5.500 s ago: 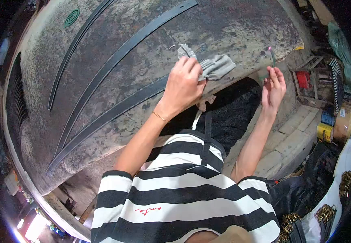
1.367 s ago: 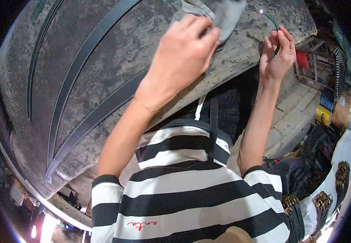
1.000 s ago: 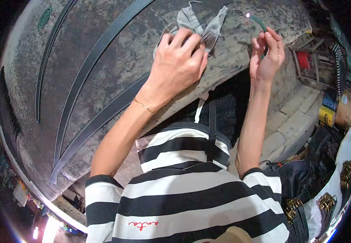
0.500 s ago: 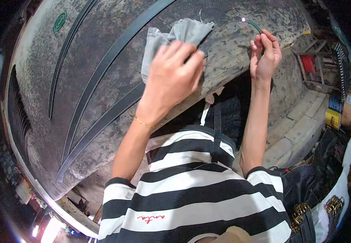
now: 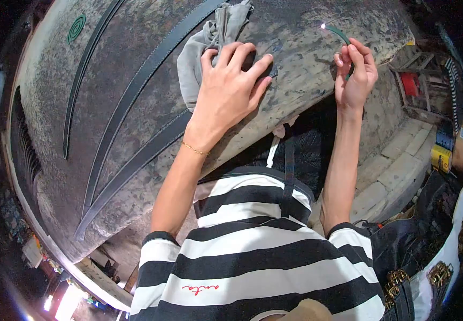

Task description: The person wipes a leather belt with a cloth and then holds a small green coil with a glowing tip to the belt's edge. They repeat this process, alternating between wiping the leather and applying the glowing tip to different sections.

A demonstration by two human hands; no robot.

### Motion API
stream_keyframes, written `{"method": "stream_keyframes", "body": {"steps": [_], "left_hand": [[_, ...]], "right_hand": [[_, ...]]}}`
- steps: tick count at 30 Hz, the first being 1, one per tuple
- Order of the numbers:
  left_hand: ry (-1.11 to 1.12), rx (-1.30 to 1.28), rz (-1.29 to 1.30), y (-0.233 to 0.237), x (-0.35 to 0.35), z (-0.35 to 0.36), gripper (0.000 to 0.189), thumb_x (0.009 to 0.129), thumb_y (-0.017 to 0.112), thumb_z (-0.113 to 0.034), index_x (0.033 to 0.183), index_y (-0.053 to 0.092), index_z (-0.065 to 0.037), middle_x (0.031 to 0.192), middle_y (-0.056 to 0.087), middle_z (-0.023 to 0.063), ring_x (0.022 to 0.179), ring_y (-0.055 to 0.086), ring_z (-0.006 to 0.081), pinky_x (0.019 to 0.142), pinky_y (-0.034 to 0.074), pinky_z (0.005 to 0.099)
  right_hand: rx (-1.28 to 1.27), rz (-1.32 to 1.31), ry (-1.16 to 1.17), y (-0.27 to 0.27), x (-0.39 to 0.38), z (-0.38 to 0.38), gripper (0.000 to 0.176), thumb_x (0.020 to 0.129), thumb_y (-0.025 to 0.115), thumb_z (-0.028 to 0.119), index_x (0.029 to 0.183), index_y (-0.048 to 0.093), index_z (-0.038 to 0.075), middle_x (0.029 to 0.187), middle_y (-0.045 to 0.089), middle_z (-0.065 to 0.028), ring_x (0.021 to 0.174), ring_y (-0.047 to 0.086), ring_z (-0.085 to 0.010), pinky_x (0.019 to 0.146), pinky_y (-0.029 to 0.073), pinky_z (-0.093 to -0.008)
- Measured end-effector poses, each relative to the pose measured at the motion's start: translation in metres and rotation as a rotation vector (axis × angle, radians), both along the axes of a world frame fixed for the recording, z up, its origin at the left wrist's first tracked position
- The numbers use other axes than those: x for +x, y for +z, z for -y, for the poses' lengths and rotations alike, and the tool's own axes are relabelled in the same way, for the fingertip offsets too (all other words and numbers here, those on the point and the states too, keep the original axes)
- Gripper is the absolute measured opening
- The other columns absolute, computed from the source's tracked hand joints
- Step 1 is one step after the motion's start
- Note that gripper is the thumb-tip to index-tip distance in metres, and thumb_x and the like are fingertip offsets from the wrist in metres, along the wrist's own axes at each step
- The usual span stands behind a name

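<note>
My left hand rests over the near side of a crumpled grey cloth, its fingers spread and slightly bent. The cloth lies on a stained dark worktable. Raised near the table's right side, my right hand pinches a curved green piece of mosquito coil between thumb and fingers. Its far tip glows bright white. Left of the cloth run a wide stitched dark belt and a narrower dark strap. The belt's lower stretch passes partly under the cloth and my left hand.
A green spiral mosquito coil lies at the table's far left. To the right are a wooden stool frame with something red in it and a yellow box. Bundled straps with brass-coloured buckles are at the lower right.
My left hand's fingers have spread apart over the cloth, and the cloth has shifted left and bunched up. My right hand with the coil piece has moved slightly right.
</note>
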State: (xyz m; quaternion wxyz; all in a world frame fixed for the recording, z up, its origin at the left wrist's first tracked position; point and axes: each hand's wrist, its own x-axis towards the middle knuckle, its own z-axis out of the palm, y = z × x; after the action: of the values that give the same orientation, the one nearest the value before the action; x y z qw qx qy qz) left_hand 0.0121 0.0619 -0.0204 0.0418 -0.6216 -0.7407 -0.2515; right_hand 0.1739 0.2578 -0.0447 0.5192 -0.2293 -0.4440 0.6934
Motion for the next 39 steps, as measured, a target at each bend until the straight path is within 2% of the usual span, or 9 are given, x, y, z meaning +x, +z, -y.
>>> {"method": "stream_keyframes", "body": {"steps": [3, 9, 12, 13, 16, 21, 25, 28, 39], "left_hand": [[-0.027, 0.019, 0.008, -0.002, 0.001, -0.001, 0.035, 0.085, 0.07, -0.027, 0.116, 0.066, -0.012, 0.116, 0.059, 0.0087, 0.113, 0.053, 0.0279, 0.098, 0.036, 0.0448], [0.056, 0.059, 0.043, -0.001, 0.009, -0.001, 0.035, 0.078, 0.075, -0.023, 0.103, 0.064, -0.003, 0.108, 0.059, 0.0105, 0.103, 0.053, 0.0304, 0.095, 0.037, 0.0432], [0.054, 0.094, 0.198, -0.005, 0.006, -0.002, 0.034, 0.077, 0.076, -0.021, 0.102, 0.062, -0.003, 0.103, 0.06, 0.0106, 0.102, 0.054, 0.0297, 0.094, 0.037, 0.042], [0.037, 0.09, 0.204, -0.007, 0.006, -0.002, 0.036, 0.074, 0.077, -0.019, 0.102, 0.059, -0.004, 0.1, 0.062, 0.0101, 0.099, 0.056, 0.0282, 0.096, 0.035, 0.0466], [0.023, 0.08, 0.291, -0.009, 0.004, -0.001, 0.035, 0.074, 0.077, -0.018, 0.102, 0.06, -0.004, 0.096, 0.063, 0.009, 0.095, 0.057, 0.0274, 0.097, 0.035, 0.0463], [0.028, 0.121, 0.301, -0.006, 0.003, -0.002, 0.035, 0.073, 0.079, -0.017, 0.1, 0.06, -0.004, 0.09, 0.064, 0.009, 0.088, 0.06, 0.0275, 0.096, 0.036, 0.0451], [0.063, 0.074, 0.338, -0.005, 0.003, 0.0, 0.037, 0.07, 0.082, -0.02, 0.099, 0.064, -0.004, 0.092, 0.065, 0.0076, 0.091, 0.054, 0.0266, 0.09, 0.041, 0.0372], [0.063, 0.092, 0.362, -0.006, 0.004, 0.0, 0.037, 0.07, 0.083, -0.018, 0.098, 0.064, -0.004, 0.092, 0.066, 0.0077, 0.091, 0.054, 0.0269, 0.09, 0.041, 0.0375], [0.036, 0.111, 0.33, -0.006, 0.002, 0.001, 0.037, 0.069, 0.083, -0.017, 0.097, 0.064, -0.004, 0.091, 0.066, 0.0077, 0.089, 0.056, 0.0278, 0.091, 0.042, 0.0385]], "right_hand": [[0.005, -0.027, 0.025, -0.002, 0.001, -0.001, 0.012, 0.092, 0.062, 0.0, 0.103, 0.064, -0.005, 0.084, 0.065, -0.0102, 0.071, 0.058, -0.0122, 0.06, 0.046, -0.0279], [0.079, 0.055, 0.032, -0.002, 0.001, 0.002, 0.014, 0.092, 0.063, 0.001, 0.104, 0.065, -0.005, 0.084, 0.067, -0.0097, 0.073, 0.062, -0.0123, 0.062, 0.049, -0.0246], [0.08, 0.156, 0.038, 0.003, -0.002, 0.01, 0.016, 0.091, 0.064, 0.002, 0.106, 0.066, -0.004, 0.086, 0.068, -0.0084, 0.074, 0.064, -0.012, 0.067, 0.05, -0.0221], [0.077, 0.16, 0.037, 0.006, -0.002, 0.012, 0.016, 0.091, 0.064, 0.002, 0.106, 0.066, -0.004, 0.086, 0.068, -0.0084, 0.074, 0.064, -0.012, 0.067, 0.05, -0.0221], [0.021, 0.12, 0.096, 0.009, -0.003, 0.021, 0.016, 0.09, 0.065, 0.002, 0.105, 0.067, -0.004, 0.087, 0.068, -0.0073, 0.077, 0.065, -0.0115, 0.07, 0.051, -0.0213], [0.208, 0.278, 0.165, 0.005, -0.002, 0.027, 0.014, 0.089, 0.066, 0.003, 0.102, 0.069, -0.003, 0.088, 0.069, -0.0064, 0.081, 0.065, -0.0107, 0.075, 0.049, -0.0215], [0.259, 0.325, 0.253, 0.01, -0.002, 0.029, 0.013, 0.088, 0.067, 0.002, 0.1, 0.069, -0.003, 0.087, 0.068, -0.0059, 0.081, 0.064, -0.0113, 0.076, 0.049, -0.0227], [0.282, 0.381, 0.227, -0.005, 0.005, 0.022, 0.015, 0.088, 0.066, 0.002, 0.101, 0.067, -0.005, 0.095, 0.068, -0.0094, 0.081, 0.065, -0.0134, 0.078, 0.052, -0.0251], [0.32, 0.437, 0.283, 0.008, 0.002, 0.031, 0.013, 0.088, 0.065, 0.0, 0.1, 0.067, -0.005, 0.1, 0.068, -0.0112, 0.081, 0.065, -0.0141, 0.079, 0.052, -0.0271]]}}
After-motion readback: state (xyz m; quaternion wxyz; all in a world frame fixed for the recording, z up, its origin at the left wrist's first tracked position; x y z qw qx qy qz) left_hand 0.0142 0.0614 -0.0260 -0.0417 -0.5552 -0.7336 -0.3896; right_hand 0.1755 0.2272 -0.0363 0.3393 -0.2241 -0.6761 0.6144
